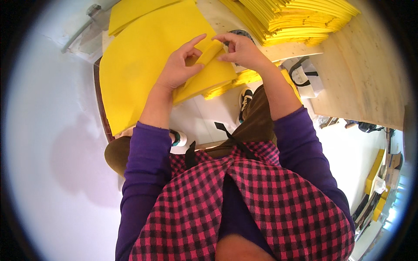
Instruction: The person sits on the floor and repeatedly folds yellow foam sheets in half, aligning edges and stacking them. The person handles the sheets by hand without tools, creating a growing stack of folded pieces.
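A large soft yellow sheet, perhaps felt or foam, lies in front of me, with its right part turned over into a fold. My left hand is at the left side of this fold; its index finger is stretched out and its thumb lies against the folded part. Across the fold, my right hand has its index fingertip by the far end and its thumb low on the sheet. Thumb and index finger are apart on both hands, while the other fingers curl inward.
A thick stack of yellow sheets stands at the far right on a wooden board. Below its edge are a white bag with black handles and more yellow pieces. A white wall rises on my left. My shoe shows beneath.
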The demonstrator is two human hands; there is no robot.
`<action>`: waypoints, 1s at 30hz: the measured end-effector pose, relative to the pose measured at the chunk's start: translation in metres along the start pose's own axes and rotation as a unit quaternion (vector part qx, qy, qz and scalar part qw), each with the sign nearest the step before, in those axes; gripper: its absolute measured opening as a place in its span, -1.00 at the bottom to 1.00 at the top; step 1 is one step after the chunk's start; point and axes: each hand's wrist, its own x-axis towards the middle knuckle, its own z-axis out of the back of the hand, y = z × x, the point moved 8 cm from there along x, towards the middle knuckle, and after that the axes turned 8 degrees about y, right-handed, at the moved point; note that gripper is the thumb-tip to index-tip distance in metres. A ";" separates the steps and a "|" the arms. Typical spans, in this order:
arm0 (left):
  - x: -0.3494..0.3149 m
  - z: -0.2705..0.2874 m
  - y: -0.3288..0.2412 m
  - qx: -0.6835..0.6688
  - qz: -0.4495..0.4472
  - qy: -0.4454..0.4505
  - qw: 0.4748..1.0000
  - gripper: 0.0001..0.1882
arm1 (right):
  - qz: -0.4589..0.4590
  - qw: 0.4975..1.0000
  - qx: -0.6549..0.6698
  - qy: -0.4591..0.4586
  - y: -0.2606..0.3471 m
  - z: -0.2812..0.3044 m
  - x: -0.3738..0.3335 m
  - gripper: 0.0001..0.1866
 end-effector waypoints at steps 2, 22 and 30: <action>-0.002 0.001 -0.012 0.089 0.008 -0.004 0.996 -0.22 | -0.024 1.000 -0.010 0.017 -0.007 -0.005 0.005 -0.65; -0.217 0.101 -0.026 0.499 0.117 -0.297 0.805 -0.52 | 0.033 0.967 0.252 -0.025 -0.027 -0.009 0.010 -0.82; -0.251 0.147 -0.002 0.233 -0.006 -0.366 0.901 -0.73 | 0.017 0.955 0.289 -0.062 -0.022 -0.008 0.007 -0.82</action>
